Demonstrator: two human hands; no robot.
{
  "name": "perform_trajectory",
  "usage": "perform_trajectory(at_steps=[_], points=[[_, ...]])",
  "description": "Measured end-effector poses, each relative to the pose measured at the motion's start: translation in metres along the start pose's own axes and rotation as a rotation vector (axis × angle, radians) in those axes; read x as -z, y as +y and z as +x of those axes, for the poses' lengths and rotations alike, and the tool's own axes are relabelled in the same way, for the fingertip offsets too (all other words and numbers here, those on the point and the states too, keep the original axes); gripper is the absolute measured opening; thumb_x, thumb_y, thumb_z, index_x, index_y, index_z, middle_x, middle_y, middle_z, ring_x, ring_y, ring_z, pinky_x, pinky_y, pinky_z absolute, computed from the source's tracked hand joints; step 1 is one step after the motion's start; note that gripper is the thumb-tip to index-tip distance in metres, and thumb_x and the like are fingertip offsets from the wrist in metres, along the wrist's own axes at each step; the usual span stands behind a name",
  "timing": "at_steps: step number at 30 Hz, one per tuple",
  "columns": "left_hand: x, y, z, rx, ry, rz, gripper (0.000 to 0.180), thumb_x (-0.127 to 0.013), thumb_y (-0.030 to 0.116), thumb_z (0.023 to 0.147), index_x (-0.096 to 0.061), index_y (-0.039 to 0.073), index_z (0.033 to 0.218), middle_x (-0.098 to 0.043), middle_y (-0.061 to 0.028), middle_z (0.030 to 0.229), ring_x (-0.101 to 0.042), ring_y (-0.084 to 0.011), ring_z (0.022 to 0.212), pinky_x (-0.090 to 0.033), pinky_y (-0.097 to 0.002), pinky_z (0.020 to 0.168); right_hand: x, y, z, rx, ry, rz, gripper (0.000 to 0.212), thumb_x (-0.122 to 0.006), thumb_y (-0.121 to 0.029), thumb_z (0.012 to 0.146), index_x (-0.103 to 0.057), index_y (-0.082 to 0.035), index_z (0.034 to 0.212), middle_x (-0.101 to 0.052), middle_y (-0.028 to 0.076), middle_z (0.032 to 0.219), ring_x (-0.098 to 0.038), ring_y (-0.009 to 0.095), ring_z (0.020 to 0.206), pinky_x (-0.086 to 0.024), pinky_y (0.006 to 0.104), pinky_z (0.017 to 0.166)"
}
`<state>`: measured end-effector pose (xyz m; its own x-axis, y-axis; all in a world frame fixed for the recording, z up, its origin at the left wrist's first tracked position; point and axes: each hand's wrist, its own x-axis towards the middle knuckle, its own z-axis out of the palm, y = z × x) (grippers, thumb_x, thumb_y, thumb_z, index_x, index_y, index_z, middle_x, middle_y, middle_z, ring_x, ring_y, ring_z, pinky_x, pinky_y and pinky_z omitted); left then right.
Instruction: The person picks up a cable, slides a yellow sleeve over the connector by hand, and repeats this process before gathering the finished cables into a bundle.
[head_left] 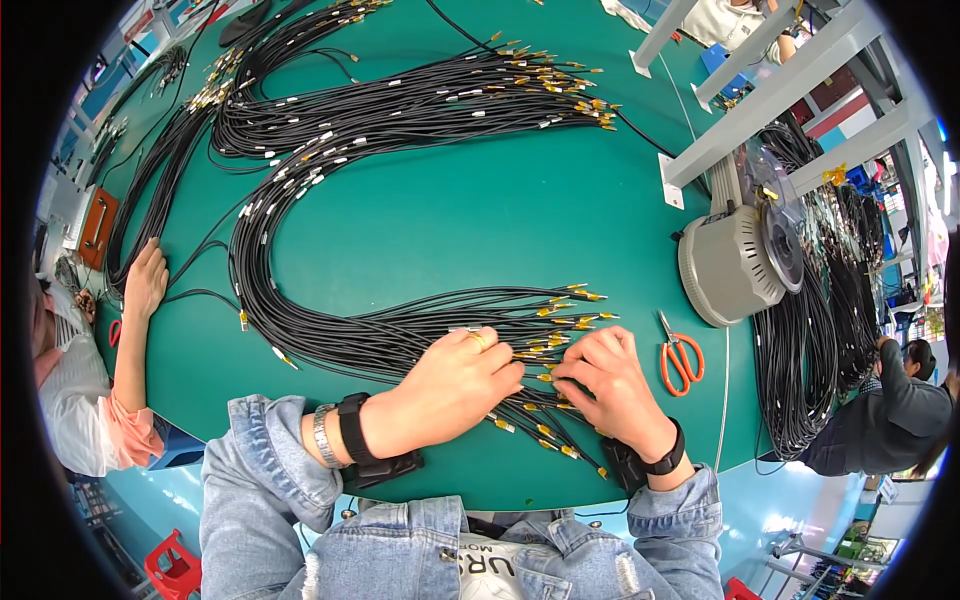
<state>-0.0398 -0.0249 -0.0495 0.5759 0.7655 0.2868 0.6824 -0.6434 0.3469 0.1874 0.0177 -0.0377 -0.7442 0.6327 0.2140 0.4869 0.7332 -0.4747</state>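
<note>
A large bundle of thin black cables (330, 320) with gold-coloured end connectors curves in a U over the green table (450, 210). My left hand (455, 385) lies on the cable ends near the front edge, fingers curled over them. My right hand (610, 385) is just beside it, fingertips pinching a gold connector (545, 377) between the two hands. More connector ends (575, 305) fan out just beyond my fingers. Both wrists wear black bands.
Orange-handled scissors (680, 360) lie right of my right hand. A grey tape dispenser machine (735, 260) stands behind them. More cable bundles (420, 100) fill the far table and hang at the right (810, 350). Another person's hand (147, 280) rests at the left edge.
</note>
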Motion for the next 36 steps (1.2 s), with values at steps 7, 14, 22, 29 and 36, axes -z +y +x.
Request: perform_trajectory(at_steps=[7, 14, 22, 29, 36], points=[[-0.011, 0.003, 0.021, -0.013, -0.018, 0.05, 0.006, -0.062, 0.009, 0.07, -0.057, 0.006, 0.07, -0.055, -0.0057, 0.074, -0.057, -0.021, 0.076, -0.048, -0.0323, 0.065, 0.001, 0.007, -0.002, -0.01, -0.009, 0.031, 0.019, -0.075, -0.005, 0.068, -0.063, -0.007, 0.083, -0.056, 0.003, 0.086, -0.054, 0.022, 0.088, -0.036, 0.0372, 0.086], [-0.015, -0.001, 0.022, -0.039, 0.007, 0.034, 0.008, -0.064, 0.008, 0.071, -0.056, 0.005, 0.07, -0.054, -0.007, 0.072, -0.055, -0.0226, 0.074, -0.048, -0.0343, 0.065, -0.001, 0.01, -0.004, -0.024, 0.007, 0.084, 0.018, -0.074, -0.003, 0.069, -0.063, -0.006, 0.084, -0.058, 0.003, 0.085, -0.055, 0.023, 0.087, -0.038, 0.0361, 0.086], [-0.013, -0.002, 0.016, 0.058, 0.179, -0.236, 0.018, -0.072, 0.009, 0.074, -0.055, 0.006, 0.078, -0.055, -0.0061, 0.074, -0.054, -0.0255, 0.071, -0.045, -0.0366, 0.06, -0.002, -0.012, -0.001, -0.283, 0.087, 0.438, 0.012, -0.069, -0.008, 0.079, -0.064, -0.002, 0.088, -0.064, 0.007, 0.08, -0.059, 0.022, 0.077, -0.041, 0.0341, 0.082], [-0.014, -0.002, 0.014, 0.086, 0.152, -0.316, 0.018, -0.067, 0.011, 0.08, -0.051, 0.003, 0.078, -0.053, -0.009, 0.074, -0.053, -0.0265, 0.073, -0.045, -0.0378, 0.063, -0.006, -0.014, 0.009, -0.391, 0.032, 0.386, 0.01, -0.067, -0.009, 0.082, -0.064, 0.0, 0.084, -0.063, 0.007, 0.069, -0.057, 0.02, 0.07, -0.042, 0.0317, 0.07], [-0.019, -0.003, 0.012, 0.097, 0.158, -0.318, 0.018, -0.067, 0.01, 0.08, -0.05, 0.004, 0.078, -0.053, -0.0087, 0.074, -0.053, -0.027, 0.073, -0.046, -0.0378, 0.063, -0.015, -0.016, 0.011, -0.409, 0.059, 0.359, 0.009, -0.067, -0.008, 0.082, -0.064, 0.0, 0.082, -0.064, 0.007, 0.07, -0.055, 0.018, 0.066, -0.043, 0.0305, 0.065]])
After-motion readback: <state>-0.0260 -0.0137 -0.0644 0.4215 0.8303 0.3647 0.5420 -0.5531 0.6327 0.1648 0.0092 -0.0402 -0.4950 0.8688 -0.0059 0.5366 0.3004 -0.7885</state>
